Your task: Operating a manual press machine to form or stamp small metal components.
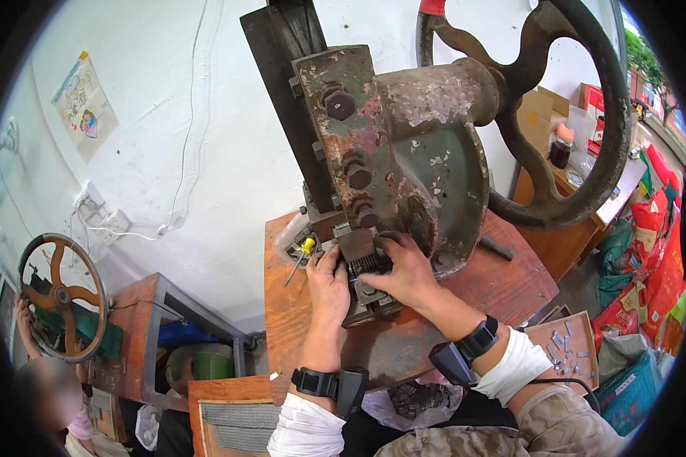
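A heavy hand-wheel press point(358, 145) with chipped green paint stands before me. Its ram ends above a small metal die point(370, 293) bolted on the reddish table. A dark comb-like row of thin metal pins point(366, 264) shows at the die, between my hands. My left hand point(329, 282) is at the die's left side, fingers bent against it. From the right, my right hand point(405, 273) reaches in, its thumb low by the pins and its fingers curled beside the ram. What the fingertips pinch is too small and partly hidden.
A yellow-handled screwdriver point(307, 246) leans by a clear plastic container point(290, 236) left of the die. The large handwheel point(617, 114) looms at right. A wooden tray point(541, 335) of small metal pieces sits lower right. Another person's hand point(24, 316) touches a second wheel point(61, 297) at far left.
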`<action>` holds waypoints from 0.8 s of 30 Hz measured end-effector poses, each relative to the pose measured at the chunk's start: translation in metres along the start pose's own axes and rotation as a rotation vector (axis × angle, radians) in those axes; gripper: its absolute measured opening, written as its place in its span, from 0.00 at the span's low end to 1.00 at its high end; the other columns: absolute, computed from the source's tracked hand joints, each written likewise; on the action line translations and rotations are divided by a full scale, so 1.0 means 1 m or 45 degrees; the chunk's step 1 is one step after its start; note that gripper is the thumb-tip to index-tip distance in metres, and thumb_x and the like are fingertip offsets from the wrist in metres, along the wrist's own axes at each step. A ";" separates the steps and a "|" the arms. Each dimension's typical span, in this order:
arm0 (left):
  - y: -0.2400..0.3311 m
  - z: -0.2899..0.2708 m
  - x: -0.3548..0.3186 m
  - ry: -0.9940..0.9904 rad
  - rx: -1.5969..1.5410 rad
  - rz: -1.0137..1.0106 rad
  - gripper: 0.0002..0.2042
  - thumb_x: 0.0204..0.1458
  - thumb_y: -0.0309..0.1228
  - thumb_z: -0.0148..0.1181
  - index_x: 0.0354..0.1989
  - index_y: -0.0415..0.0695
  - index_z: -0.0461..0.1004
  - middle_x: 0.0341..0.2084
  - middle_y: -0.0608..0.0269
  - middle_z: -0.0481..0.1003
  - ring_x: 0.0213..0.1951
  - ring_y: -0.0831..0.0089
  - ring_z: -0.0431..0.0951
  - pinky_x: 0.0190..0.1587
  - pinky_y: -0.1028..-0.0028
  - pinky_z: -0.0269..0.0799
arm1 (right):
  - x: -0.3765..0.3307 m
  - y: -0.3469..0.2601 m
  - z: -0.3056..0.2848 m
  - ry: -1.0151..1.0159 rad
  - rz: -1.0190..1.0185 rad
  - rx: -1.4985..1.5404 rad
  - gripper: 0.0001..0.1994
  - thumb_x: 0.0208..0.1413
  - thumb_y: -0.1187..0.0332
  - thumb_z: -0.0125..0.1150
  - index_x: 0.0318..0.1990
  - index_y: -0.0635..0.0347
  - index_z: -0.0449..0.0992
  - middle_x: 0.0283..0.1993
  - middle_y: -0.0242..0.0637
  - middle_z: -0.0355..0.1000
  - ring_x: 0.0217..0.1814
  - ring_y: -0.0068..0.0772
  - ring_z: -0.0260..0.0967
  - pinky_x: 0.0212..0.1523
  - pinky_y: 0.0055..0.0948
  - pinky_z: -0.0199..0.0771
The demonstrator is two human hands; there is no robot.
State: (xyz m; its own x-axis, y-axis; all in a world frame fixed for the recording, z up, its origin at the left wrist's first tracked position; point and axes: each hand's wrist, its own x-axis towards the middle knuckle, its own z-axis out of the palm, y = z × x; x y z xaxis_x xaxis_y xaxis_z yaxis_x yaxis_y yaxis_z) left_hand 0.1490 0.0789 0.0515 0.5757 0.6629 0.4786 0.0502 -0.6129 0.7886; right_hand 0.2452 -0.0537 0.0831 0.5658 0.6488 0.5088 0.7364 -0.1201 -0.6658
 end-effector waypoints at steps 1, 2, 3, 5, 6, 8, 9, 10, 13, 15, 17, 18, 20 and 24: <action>0.000 -0.001 0.000 0.003 0.002 -0.002 0.16 0.49 0.22 0.53 0.49 0.40 0.73 0.46 0.52 0.73 0.54 0.53 0.62 0.59 0.62 0.56 | -0.002 -0.002 0.000 0.013 -0.038 -0.048 0.34 0.33 0.52 0.73 0.49 0.64 0.72 0.54 0.46 0.66 0.58 0.48 0.62 0.56 0.39 0.65; 0.001 0.000 0.001 0.012 -0.001 -0.005 0.16 0.49 0.22 0.53 0.48 0.40 0.73 0.46 0.53 0.74 0.54 0.53 0.62 0.59 0.62 0.56 | -0.001 -0.004 0.001 0.015 -0.034 -0.051 0.34 0.33 0.52 0.73 0.49 0.64 0.72 0.54 0.46 0.66 0.58 0.48 0.62 0.56 0.39 0.65; 0.002 0.001 0.001 0.021 -0.005 -0.007 0.16 0.49 0.22 0.53 0.48 0.40 0.74 0.45 0.54 0.74 0.54 0.53 0.63 0.59 0.63 0.56 | 0.000 -0.007 0.004 0.027 -0.002 -0.096 0.32 0.35 0.53 0.71 0.49 0.61 0.73 0.55 0.45 0.65 0.59 0.48 0.60 0.57 0.40 0.64; 0.001 0.002 0.001 0.005 -0.017 -0.013 0.16 0.48 0.22 0.54 0.47 0.40 0.74 0.46 0.54 0.75 0.54 0.53 0.63 0.59 0.63 0.56 | 0.001 -0.003 0.007 0.040 0.030 -0.141 0.30 0.37 0.54 0.70 0.49 0.59 0.73 0.56 0.43 0.64 0.59 0.48 0.59 0.57 0.40 0.64; 0.001 0.002 0.001 -0.007 -0.027 -0.020 0.16 0.48 0.22 0.54 0.47 0.40 0.74 0.46 0.55 0.75 0.54 0.53 0.63 0.59 0.63 0.56 | 0.000 0.005 0.009 0.036 -0.010 -0.053 0.27 0.39 0.55 0.69 0.49 0.56 0.73 0.56 0.44 0.64 0.59 0.48 0.59 0.57 0.40 0.64; 0.004 0.000 0.001 -0.020 0.021 0.014 0.16 0.47 0.21 0.54 0.47 0.40 0.74 0.47 0.55 0.74 0.54 0.53 0.63 0.59 0.63 0.56 | -0.004 0.014 0.005 0.027 -0.055 0.036 0.25 0.41 0.55 0.68 0.49 0.53 0.74 0.55 0.44 0.64 0.59 0.49 0.59 0.58 0.40 0.63; 0.005 -0.001 0.000 -0.034 0.071 0.046 0.16 0.47 0.21 0.55 0.47 0.41 0.74 0.48 0.56 0.74 0.54 0.53 0.63 0.59 0.62 0.56 | -0.008 0.017 0.001 0.011 -0.215 -0.026 0.23 0.41 0.57 0.68 0.48 0.50 0.75 0.55 0.43 0.64 0.58 0.49 0.60 0.55 0.40 0.65; 0.003 -0.001 0.001 -0.027 0.072 0.043 0.16 0.47 0.21 0.55 0.47 0.41 0.74 0.48 0.56 0.74 0.54 0.53 0.63 0.59 0.62 0.56 | -0.010 0.016 -0.002 -0.006 -0.375 -0.087 0.21 0.42 0.58 0.68 0.47 0.48 0.76 0.55 0.43 0.65 0.57 0.48 0.62 0.53 0.40 0.67; 0.002 0.001 -0.001 0.033 0.048 0.016 0.16 0.47 0.22 0.55 0.48 0.41 0.74 0.47 0.56 0.74 0.54 0.53 0.63 0.59 0.62 0.56 | -0.014 -0.003 -0.012 0.016 -0.457 -0.359 0.20 0.41 0.58 0.68 0.46 0.43 0.77 0.53 0.42 0.66 0.53 0.46 0.64 0.50 0.40 0.70; 0.009 -0.001 -0.001 0.005 0.093 -0.001 0.16 0.48 0.23 0.54 0.48 0.42 0.74 0.47 0.56 0.74 0.55 0.52 0.62 0.60 0.62 0.55 | -0.011 -0.002 -0.013 0.033 -0.448 -0.392 0.20 0.39 0.58 0.68 0.45 0.43 0.77 0.51 0.41 0.67 0.52 0.45 0.65 0.48 0.40 0.71; 0.009 0.000 -0.001 0.005 0.070 -0.003 0.16 0.48 0.23 0.54 0.48 0.42 0.74 0.47 0.56 0.74 0.55 0.52 0.62 0.59 0.62 0.55 | -0.010 -0.005 -0.012 0.050 -0.445 -0.420 0.21 0.38 0.57 0.68 0.44 0.44 0.78 0.50 0.41 0.68 0.50 0.44 0.66 0.46 0.39 0.72; 0.008 0.001 0.000 0.005 0.050 -0.003 0.16 0.49 0.24 0.54 0.48 0.41 0.74 0.47 0.56 0.74 0.55 0.52 0.62 0.59 0.61 0.56 | -0.012 -0.009 -0.012 0.102 -0.460 -0.398 0.20 0.38 0.57 0.68 0.43 0.44 0.78 0.48 0.40 0.69 0.48 0.43 0.67 0.45 0.39 0.72; 0.009 0.000 -0.001 0.006 0.069 -0.001 0.16 0.48 0.24 0.54 0.48 0.41 0.74 0.47 0.56 0.74 0.55 0.53 0.62 0.59 0.61 0.56 | -0.011 -0.014 -0.009 0.152 -0.478 -0.376 0.18 0.38 0.57 0.68 0.41 0.44 0.79 0.47 0.39 0.70 0.47 0.43 0.68 0.43 0.38 0.72; 0.014 0.000 -0.002 0.012 0.077 -0.026 0.17 0.48 0.23 0.55 0.48 0.41 0.73 0.47 0.56 0.74 0.55 0.53 0.62 0.59 0.61 0.57 | -0.007 -0.013 0.001 0.227 -0.495 -0.493 0.15 0.38 0.60 0.68 0.37 0.46 0.79 0.41 0.37 0.73 0.43 0.42 0.71 0.41 0.36 0.72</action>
State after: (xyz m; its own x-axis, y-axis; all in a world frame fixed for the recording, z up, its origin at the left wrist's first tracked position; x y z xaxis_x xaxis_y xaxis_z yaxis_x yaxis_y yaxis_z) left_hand 0.1484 0.0690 0.0623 0.5664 0.6793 0.4666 0.1112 -0.6240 0.7734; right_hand 0.2313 -0.0558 0.0879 0.2553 0.5678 0.7826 0.9659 -0.1863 -0.1799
